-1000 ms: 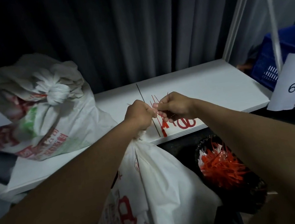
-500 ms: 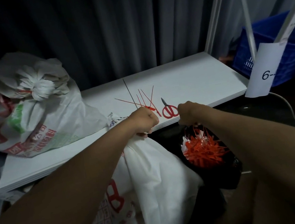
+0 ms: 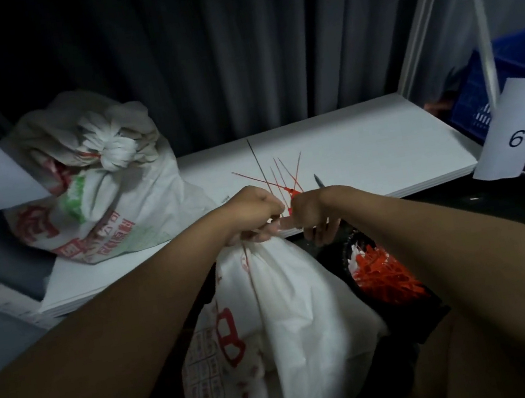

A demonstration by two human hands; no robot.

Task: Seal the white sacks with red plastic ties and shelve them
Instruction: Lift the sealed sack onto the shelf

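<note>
At the centre of the frame the left hand is curled tight round the gathered neck of a white sack, which hangs below the front edge of the desk and fills the lower middle of the view. The right hand meets it knuckle to knuckle, fingers curled at the same neck; it seems to pinch something small there, perhaps a tie, but the fingers hide it and I cannot tell for sure.

Loose red ties lie fanned on the desk just behind both hands, with the tip of a pair of scissors beside them. A black bin of red offcuts sits at the lower right, next to the sack. A second sack, already bunched and closed at its top, rests on the desk at the left.

The likely trouble is at the neck. If the left grip slackens, the bunched fabric could spread and the sack drop. If a tie is being threaded, a loop round only part of the gather would probably leave the mouth gaping. The desk edge is close, so a jerk might knock ties off it.
</note>
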